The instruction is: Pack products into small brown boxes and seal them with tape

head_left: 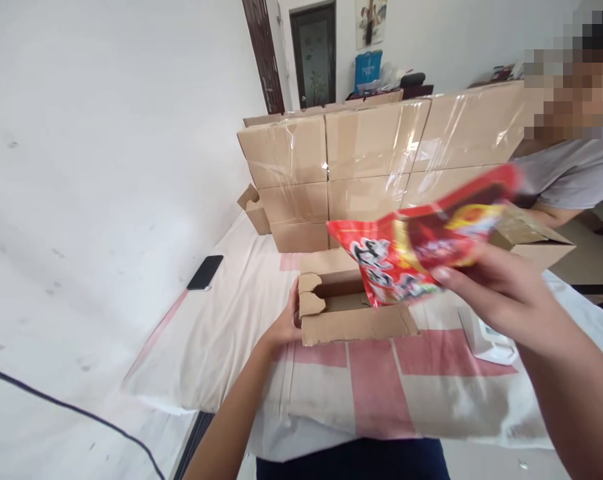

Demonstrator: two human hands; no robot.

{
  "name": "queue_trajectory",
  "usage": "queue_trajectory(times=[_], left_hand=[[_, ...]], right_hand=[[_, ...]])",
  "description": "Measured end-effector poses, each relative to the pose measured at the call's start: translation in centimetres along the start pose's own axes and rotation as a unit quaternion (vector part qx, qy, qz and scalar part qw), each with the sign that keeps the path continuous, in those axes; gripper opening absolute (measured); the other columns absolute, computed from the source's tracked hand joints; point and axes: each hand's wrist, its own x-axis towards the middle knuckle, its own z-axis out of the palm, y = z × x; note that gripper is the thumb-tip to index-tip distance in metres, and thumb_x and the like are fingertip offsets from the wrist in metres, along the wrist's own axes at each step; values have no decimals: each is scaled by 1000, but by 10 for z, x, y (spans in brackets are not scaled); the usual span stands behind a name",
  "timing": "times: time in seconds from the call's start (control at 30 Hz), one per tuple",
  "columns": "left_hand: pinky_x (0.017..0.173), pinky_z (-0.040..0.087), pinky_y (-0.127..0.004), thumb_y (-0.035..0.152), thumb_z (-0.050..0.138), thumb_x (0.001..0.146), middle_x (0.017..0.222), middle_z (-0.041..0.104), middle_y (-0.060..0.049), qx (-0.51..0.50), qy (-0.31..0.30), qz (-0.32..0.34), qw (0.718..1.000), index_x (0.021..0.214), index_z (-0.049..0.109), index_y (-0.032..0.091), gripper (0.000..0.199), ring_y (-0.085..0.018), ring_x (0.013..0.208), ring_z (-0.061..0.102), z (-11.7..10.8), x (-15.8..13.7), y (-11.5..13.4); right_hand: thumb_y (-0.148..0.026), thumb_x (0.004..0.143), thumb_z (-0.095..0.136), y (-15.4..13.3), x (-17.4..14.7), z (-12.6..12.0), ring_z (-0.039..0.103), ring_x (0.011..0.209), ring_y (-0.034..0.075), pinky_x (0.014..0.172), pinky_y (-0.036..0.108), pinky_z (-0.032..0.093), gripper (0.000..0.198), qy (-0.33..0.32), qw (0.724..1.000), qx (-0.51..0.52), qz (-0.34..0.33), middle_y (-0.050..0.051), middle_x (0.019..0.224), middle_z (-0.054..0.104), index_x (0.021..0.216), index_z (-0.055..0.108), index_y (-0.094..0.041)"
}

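Red packet point(416, 250): in right hand point(504, 290) | cardboard box point(356, 325): against left hand point(284, 323)

Right hand point(504, 283) gripping, raised, left hand point(285, 325) lower

the blurred red packet point(406, 250) hides part of the box point(356, 325).

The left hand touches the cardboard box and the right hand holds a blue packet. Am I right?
Not quite: the packet is mostly red, not blue, as the head view shows. The right hand does hold it, and the left hand touches the cardboard box.
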Motion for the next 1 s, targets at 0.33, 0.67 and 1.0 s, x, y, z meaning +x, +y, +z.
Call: queue_trajectory(times=[0.33,0.67,1.0], left_hand=[[126,27,-60,36,99,58,171,13,-14,-42,-18,20,999,164,-1,40,145,-43,155,25,8,-3,-12],[126,24,-61,39,101,52,172,13,-15,-31,-9,-24,999,164,-7,37,155,-44,155,24,8,-8,-6],[123,32,-58,41,100,54,170,20,-17,-57,-21,-32,998,163,-11,37,156,-42,153,31,8,-9,-6]], right_hand=[[-9,84,50,41,54,123,65,71,22,61,30,36,26,-534,812,-192,134,8,87,74,84,74,-19],[-6,82,54,34,59,138,69,77,25,60,32,36,24,-569,777,-241,122,15,94,75,87,76,-13],[-19,79,64,45,53,139,69,86,25,72,32,46,30,-494,853,-57,159,8,101,75,106,75,-23]])
